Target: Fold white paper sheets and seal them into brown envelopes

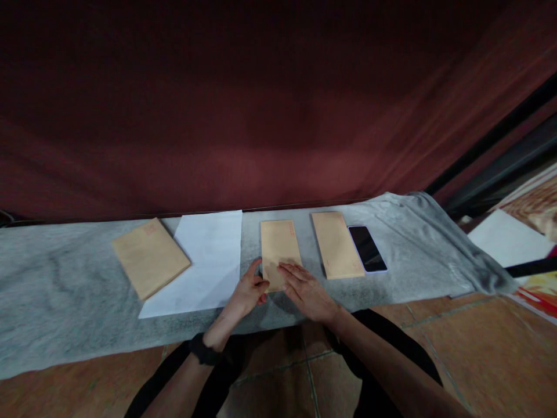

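A brown envelope (pixel 280 245) lies lengthwise in the middle of the grey cloth (pixel 65 290). My left hand (pixel 249 292) curls at its near left corner, fingers bent and pinching the edge. My right hand (pixel 306 290) lies flat on the envelope's near end, fingers stretched out and pressing down. A black band sits on my left wrist.
A second brown envelope (pixel 336 244) lies to the right beside a black phone (pixel 366 248). A white sheet (pixel 204 261) and a third envelope (pixel 150 256) lie to the left. A dark red curtain hangs behind. White paper (pixel 507 238) lies at far right.
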Demonstrator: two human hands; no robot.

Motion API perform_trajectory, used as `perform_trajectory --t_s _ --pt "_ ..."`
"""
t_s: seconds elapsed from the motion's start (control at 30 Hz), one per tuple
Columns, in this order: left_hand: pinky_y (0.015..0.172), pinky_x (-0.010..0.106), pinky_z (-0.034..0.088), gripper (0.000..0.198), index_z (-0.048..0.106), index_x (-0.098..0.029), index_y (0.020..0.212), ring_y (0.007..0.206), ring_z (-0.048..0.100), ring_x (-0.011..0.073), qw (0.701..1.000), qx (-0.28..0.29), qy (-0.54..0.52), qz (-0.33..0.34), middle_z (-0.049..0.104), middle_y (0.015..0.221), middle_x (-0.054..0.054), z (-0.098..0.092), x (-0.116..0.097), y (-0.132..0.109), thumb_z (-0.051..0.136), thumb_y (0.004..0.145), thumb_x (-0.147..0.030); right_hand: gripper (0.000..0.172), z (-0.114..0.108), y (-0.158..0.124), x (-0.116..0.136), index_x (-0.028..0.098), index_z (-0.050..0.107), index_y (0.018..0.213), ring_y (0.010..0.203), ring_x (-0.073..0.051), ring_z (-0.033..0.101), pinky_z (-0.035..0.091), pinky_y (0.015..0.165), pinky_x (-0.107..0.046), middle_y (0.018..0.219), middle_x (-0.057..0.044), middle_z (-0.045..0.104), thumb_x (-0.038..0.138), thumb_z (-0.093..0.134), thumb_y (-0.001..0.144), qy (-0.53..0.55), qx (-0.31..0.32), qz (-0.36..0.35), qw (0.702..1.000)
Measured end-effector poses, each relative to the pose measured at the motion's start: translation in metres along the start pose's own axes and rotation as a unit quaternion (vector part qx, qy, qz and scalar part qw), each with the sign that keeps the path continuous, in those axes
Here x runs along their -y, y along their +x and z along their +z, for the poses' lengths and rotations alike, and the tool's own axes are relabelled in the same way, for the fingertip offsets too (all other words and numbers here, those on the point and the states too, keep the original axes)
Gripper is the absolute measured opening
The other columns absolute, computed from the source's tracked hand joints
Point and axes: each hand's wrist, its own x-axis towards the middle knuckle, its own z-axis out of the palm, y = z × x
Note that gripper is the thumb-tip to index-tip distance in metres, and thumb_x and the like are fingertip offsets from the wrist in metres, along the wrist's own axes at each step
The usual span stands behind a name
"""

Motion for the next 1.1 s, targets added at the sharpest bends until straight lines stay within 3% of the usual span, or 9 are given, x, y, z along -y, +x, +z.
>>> perform_trajectory --t_s 0.13,0.23,0.3,0.4,0.57,0.7,0.87,1.0,1.1 --pt "0.048 0.026 0.045 0.062 0.050 -0.019 0.141 0.048 0.057 0.0155 0.983 -0.069 0.152 0.072 0.060 0.060 -0.006 -0.002 0.001 0.000 0.064 0.080 -0.025 0.060 0.021 -0.012 -0.015 0.014 0.036 0.154 0.149 -0.023 0.033 0.029 0.124 -0.046 0.159 -0.013 0.040 0.043 0.048 0.103 -0.163 0.020 -0.080 0.983" --pt "0.079 0.038 0.054 0.033 0.067 -0.021 0.121 0.085 0.069 0.0242 0.914 -0.140 0.333 0.187 0.071 0.086 0.006 0.004 -0.001 0.001 0.057 0.091 -0.030 0.066 0.032 -0.017 -0.021 0.014 0.034 0.155 0.150 -0.024 0.033 0.030 0.123 -0.047 0.160 -0.013 0.038 0.047 0.052 0.101 -0.188 0.007 -0.089 0.978" --pt "0.100 0.045 0.049 0.034 0.066 -0.021 0.125 0.114 0.063 0.0272 0.869 -0.129 0.397 0.265 0.070 0.116 0.011 0.011 0.000 0.003 0.047 0.098 -0.033 0.064 0.036 -0.017 -0.024 0.014 0.040 0.152 0.148 -0.024 0.036 0.030 0.124 -0.047 0.157 -0.014 0.043 0.049 0.052 0.100 -0.184 0.001 -0.091 0.979" --pt "0.119 0.046 0.032 0.046 0.051 -0.022 0.145 0.142 0.043 0.0236 0.830 -0.038 0.450 0.328 0.053 0.150 0.010 0.017 0.004 0.013 0.037 0.104 -0.036 0.056 0.036 -0.016 -0.023 0.012 0.053 0.142 0.142 -0.024 0.045 0.029 0.124 -0.046 0.146 -0.014 0.057 0.050 0.053 0.100 -0.164 0.016 -0.095 0.982" --pt "0.125 0.044 0.019 0.053 0.036 -0.023 0.155 0.153 0.025 0.0188 0.782 0.057 0.527 0.327 0.035 0.163 0.006 0.017 -0.001 0.048 0.030 0.105 -0.041 0.053 0.021 -0.014 -0.015 0.014 0.053 0.141 0.143 -0.022 0.044 0.028 0.124 -0.040 0.145 -0.012 0.058 0.046 0.054 0.100 -0.130 0.070 -0.124 0.981" --pt "0.126 0.044 0.015 0.059 0.031 -0.016 0.157 0.154 0.022 0.0209 0.760 0.046 0.561 0.326 0.030 0.165 0.010 0.023 -0.021 0.090 0.027 0.104 -0.042 0.051 0.004 -0.009 -0.008 0.018 0.048 0.147 0.141 -0.019 0.046 0.030 0.122 -0.037 0.149 -0.008 0.055 0.043 0.051 0.101 -0.076 0.084 -0.142 0.983" --pt "0.126 0.044 0.013 0.061 0.034 -0.013 0.155 0.153 0.025 0.0232 0.756 0.007 0.570 0.322 0.031 0.164 0.013 0.037 -0.037 0.138 0.030 0.102 -0.044 0.031 0.000 0.005 -0.009 0.023 0.067 0.125 0.124 -0.013 0.061 0.042 0.111 -0.029 0.131 -0.002 0.069 0.035 0.047 0.104 0.064 0.063 -0.127 0.988" --pt "0.126 0.043 0.016 0.063 0.033 -0.015 0.156 0.153 0.026 0.0226 0.746 -0.009 0.590 0.307 0.032 0.164 0.011 0.040 -0.039 0.152 0.028 0.103 -0.048 0.034 0.000 0.014 -0.018 0.020 0.075 0.105 0.108 -0.016 0.068 0.050 0.099 -0.028 0.111 -0.004 0.076 0.034 0.045 0.105 0.206 0.086 -0.064 0.973" --pt "0.127 0.041 0.016 0.063 0.030 -0.015 0.157 0.153 0.024 0.0208 0.734 -0.005 0.610 0.299 0.029 0.165 0.010 0.039 -0.035 0.146 0.023 0.104 -0.047 0.033 -0.009 0.015 -0.026 0.020 0.076 0.104 0.102 -0.018 0.069 0.052 0.091 -0.027 0.106 -0.005 0.077 0.040 0.050 0.102 0.277 0.122 -0.016 0.953"
